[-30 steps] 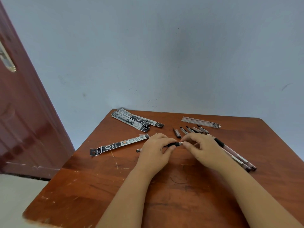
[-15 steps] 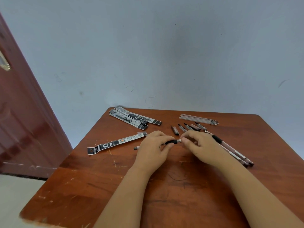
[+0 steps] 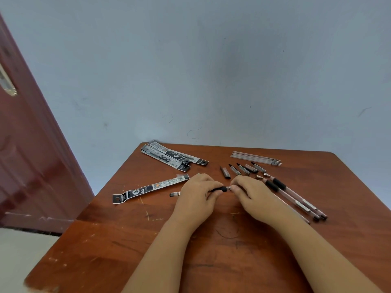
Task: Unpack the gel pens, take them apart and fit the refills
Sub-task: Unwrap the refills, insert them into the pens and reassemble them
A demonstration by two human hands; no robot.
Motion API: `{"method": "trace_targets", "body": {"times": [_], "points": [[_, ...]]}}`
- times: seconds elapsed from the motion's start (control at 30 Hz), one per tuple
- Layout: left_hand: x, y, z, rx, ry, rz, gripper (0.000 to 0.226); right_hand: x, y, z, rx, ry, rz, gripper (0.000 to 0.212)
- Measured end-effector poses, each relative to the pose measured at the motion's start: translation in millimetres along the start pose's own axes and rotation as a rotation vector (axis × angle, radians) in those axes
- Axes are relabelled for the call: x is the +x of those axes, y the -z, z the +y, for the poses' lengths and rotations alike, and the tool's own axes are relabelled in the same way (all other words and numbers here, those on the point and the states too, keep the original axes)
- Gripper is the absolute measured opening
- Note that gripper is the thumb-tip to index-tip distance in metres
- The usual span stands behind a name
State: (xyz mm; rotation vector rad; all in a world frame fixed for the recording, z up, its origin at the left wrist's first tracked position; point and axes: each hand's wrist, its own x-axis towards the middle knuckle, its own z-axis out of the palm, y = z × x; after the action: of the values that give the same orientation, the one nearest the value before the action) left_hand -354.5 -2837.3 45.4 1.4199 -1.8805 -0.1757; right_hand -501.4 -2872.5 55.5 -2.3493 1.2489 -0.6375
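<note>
At the middle of the frame, the left hand (image 3: 197, 199) and right hand (image 3: 252, 197) meet over a scratched wooden table (image 3: 127, 240), both pinching a gel pen (image 3: 221, 189) by its black grip; its far end pokes out left of the left hand. Right of the hands lie two more pens (image 3: 296, 197). Above them sits a row of pen caps (image 3: 241, 170), and farther up a bundle of refills (image 3: 256, 158). Empty wrappers (image 3: 173, 158) lie at upper left of the table, another wrapper (image 3: 148, 189) below them. A red-brown door (image 3: 31, 155) fills the left edge.

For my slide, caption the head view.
Both hands, left hand and right hand, grip a gel pen over the table.
</note>
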Motion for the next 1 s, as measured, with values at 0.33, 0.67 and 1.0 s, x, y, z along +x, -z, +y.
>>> {"method": "trace_targets", "body": {"times": [0.33,0.67,1.0], "points": [[1.6,1.2,-0.6,0.049,0.068,-0.017,0.023,1.3,-5.0,1.1,0.058,-0.033,0.063,0.019],[5.2,8.3,-12.1,0.101,0.378,0.216,0.022,6.2,-5.1,-0.8,-0.067,-0.271,0.266,0.021],[4.3,10.8,-13.3,0.073,0.44,0.254,0.023,51.3,-26.2,-8.8,-0.457,-0.219,0.258,0.03]]}}
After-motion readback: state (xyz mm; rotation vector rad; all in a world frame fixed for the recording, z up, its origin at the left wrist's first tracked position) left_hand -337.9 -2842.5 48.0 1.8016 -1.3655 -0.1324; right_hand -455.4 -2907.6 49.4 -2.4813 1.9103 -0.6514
